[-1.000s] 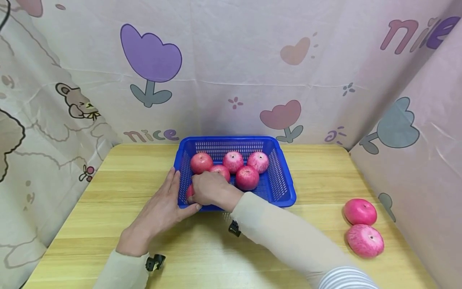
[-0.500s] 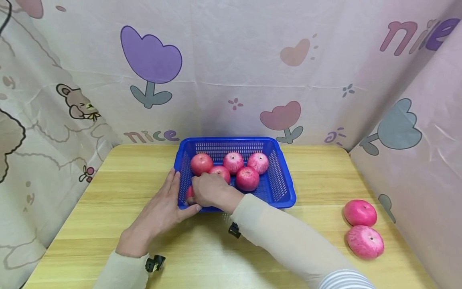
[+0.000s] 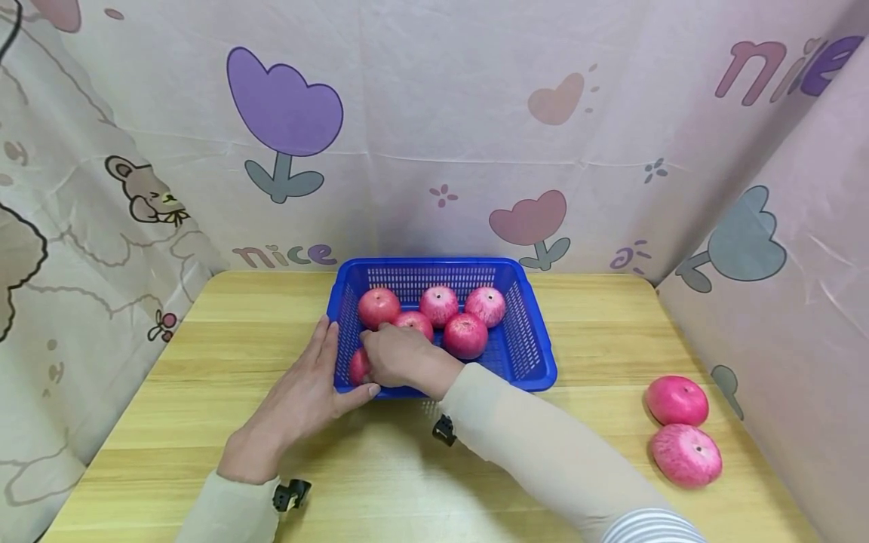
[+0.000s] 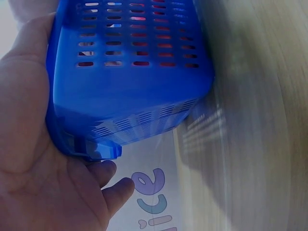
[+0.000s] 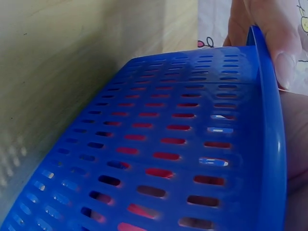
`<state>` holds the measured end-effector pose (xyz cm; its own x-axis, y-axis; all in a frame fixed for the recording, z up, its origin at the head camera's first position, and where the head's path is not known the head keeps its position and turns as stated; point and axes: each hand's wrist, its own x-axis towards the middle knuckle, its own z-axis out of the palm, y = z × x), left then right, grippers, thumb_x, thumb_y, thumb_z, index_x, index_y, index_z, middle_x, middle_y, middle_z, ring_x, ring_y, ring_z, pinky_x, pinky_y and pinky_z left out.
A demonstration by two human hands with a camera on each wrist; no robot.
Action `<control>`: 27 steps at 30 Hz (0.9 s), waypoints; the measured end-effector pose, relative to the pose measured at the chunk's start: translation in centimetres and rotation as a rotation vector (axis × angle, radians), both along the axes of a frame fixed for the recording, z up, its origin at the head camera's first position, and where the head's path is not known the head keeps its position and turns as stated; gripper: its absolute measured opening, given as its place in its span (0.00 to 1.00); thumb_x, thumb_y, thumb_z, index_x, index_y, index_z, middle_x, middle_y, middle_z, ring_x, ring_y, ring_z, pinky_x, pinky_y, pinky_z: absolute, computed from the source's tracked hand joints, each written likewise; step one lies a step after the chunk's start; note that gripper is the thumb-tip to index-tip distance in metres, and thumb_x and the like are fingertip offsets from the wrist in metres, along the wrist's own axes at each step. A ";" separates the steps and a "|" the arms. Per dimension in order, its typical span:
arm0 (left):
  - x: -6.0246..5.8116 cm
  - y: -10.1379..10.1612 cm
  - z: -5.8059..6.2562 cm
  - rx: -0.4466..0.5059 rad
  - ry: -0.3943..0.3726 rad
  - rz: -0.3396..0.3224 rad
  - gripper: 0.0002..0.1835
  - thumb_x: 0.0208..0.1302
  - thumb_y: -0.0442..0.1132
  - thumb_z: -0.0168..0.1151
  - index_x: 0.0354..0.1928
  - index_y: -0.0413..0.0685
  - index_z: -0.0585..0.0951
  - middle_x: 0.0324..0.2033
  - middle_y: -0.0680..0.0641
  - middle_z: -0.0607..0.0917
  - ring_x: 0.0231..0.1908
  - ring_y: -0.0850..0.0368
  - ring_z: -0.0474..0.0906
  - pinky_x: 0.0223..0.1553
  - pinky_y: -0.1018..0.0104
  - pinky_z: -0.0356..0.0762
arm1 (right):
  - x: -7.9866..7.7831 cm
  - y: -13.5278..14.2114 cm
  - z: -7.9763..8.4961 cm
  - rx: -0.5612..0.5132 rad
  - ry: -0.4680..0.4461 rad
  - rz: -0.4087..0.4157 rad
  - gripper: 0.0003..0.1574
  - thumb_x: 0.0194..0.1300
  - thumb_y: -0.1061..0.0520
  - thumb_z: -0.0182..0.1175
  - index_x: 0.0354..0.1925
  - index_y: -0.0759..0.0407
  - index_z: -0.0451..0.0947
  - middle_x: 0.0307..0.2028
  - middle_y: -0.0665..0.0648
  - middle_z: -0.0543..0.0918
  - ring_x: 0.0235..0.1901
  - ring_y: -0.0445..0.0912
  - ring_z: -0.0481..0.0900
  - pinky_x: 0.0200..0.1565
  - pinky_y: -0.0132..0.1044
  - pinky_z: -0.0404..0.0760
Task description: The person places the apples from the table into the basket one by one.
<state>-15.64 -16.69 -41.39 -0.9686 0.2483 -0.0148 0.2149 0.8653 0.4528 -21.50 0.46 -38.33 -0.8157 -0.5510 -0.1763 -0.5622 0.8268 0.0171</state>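
A blue plastic basket (image 3: 536,332) stands at the middle of the table, with several pink-red apples (image 3: 465,336) in it. My left hand (image 3: 295,400) rests against its front left corner, the thumb lying along the front rim and the fingers extended by the left side. In the left wrist view the palm (image 4: 29,120) meets the basket rim. My right hand (image 3: 403,358) reaches over the front rim and holds an apple (image 3: 359,366) in the front left corner. That apple is partly hidden by the hand. The basket wall (image 5: 192,144) covers the right fingers in the right wrist view.
Two more apples, one smooth (image 3: 677,400) and one streaked (image 3: 686,455), lie on the wooden table (image 3: 597,332) at the right. A patterned curtain (image 3: 421,113) rises behind the table and along both sides.
My right hand has shifted slightly to the right, so more of the front left apple shows. The left hand and the basket have stayed in place.
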 end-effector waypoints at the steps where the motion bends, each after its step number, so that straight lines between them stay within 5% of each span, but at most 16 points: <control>1: 0.0 0.0 0.0 0.001 0.000 0.000 0.73 0.59 0.87 0.48 0.84 0.35 0.38 0.84 0.34 0.34 0.80 0.25 0.48 0.74 0.29 0.58 | 0.0 0.0 0.0 0.002 0.005 -0.001 0.38 0.70 0.36 0.67 0.69 0.51 0.76 0.55 0.53 0.88 0.57 0.47 0.84 0.54 0.50 0.89; 27: -0.1 -0.1 -0.1 0.007 -0.003 -0.008 0.72 0.61 0.85 0.49 0.84 0.35 0.37 0.84 0.34 0.33 0.80 0.24 0.48 0.74 0.27 0.57 | -0.1 0.4 -0.9 -0.027 0.076 -0.018 0.45 0.65 0.24 0.65 0.68 0.49 0.78 0.55 0.55 0.88 0.55 0.49 0.87 0.50 0.49 0.89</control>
<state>-15.72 -16.79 -41.45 -0.9665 0.2563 -0.0162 0.2205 0.8604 0.4594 -21.62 0.83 -39.27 -0.8361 -0.5395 -0.0989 -0.5449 0.8377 0.0372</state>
